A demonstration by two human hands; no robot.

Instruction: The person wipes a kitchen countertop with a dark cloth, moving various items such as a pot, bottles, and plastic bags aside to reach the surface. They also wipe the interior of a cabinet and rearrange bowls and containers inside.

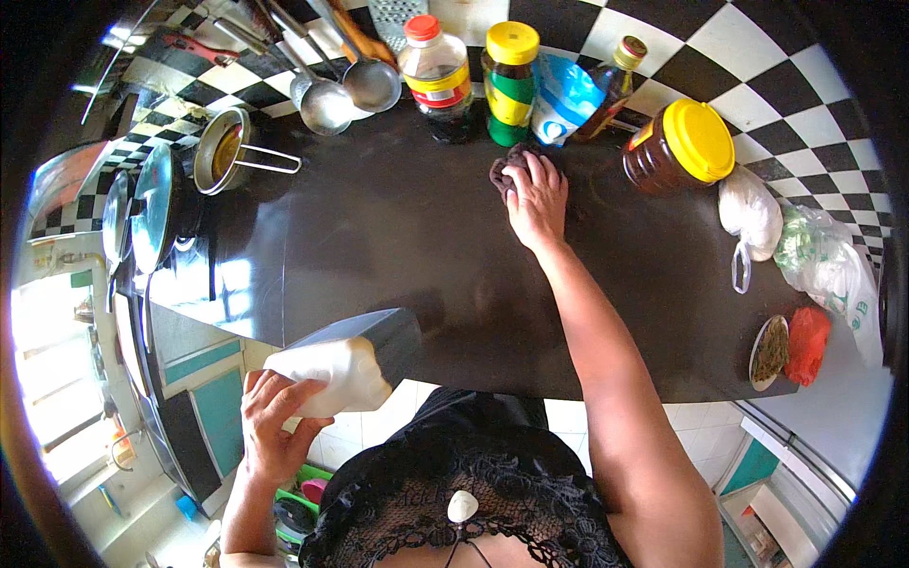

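Observation:
My left hand [284, 419] grips a white plastic jug [334, 376], tilted over the front edge of the dark countertop [398, 234]; the jug's far part looks grey and see-through. Under my right hand [540, 199], a dark brown cloth [511, 167] is pressed on the counter near its back. Just behind the cloth stand a yellow-lidded jar [510, 85], a blue and white pouch [564, 99] and a glass bottle [614, 85]. To their left is a red-capped plastic bottle [437, 82] with dark liquid.
A yellow-lidded tub [682, 145], white plastic bags [753, 213], a plate of dried greens [769, 353] and a red bag [808, 344] line the right. At left are a metal strainer [220, 153] and lidded pots [153, 206]. Ladles [371, 84] hang on the checkered wall.

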